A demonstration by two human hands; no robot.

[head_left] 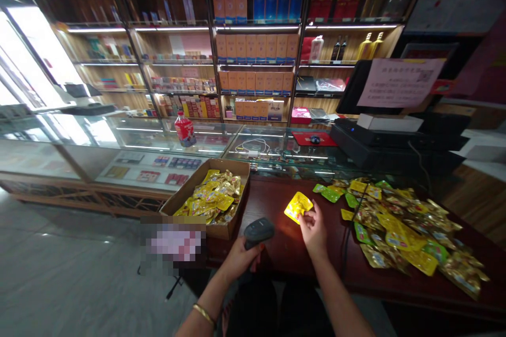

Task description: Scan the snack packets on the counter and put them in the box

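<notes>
While the left hand [239,258] wraps its fingers around the handle of a dark scanner [259,229], the right hand [315,226] pinches one yellow packet [296,205] by its lower right edge, thumb and fingers closed on it. The packet is above the table [272,260], in front of the scanner's head, and a warm glow on and around it suggests a reading is under way. Whether that reading is complete cannot be told.

Near the left end of the table, an open box [221,230] contains many yellow and gold packets, presumably the finished portion. At right, a larger heap [403,231] of gold, yellow and green packets lies loose; if it is the remainder, much is left.

The table's near edge runs beneath the forearms. Between box and heap lies a strip of bare tabletop, giving both hands room. A black cord [356,208] crosses the heap's left side and could snag a reaching hand. The box's raised walls bound the left side. Beyond the table's far edge is a glass counter [227,150], with a red bottle [184,129] standing on it; stocked shelves [256,28] close the background.
</notes>
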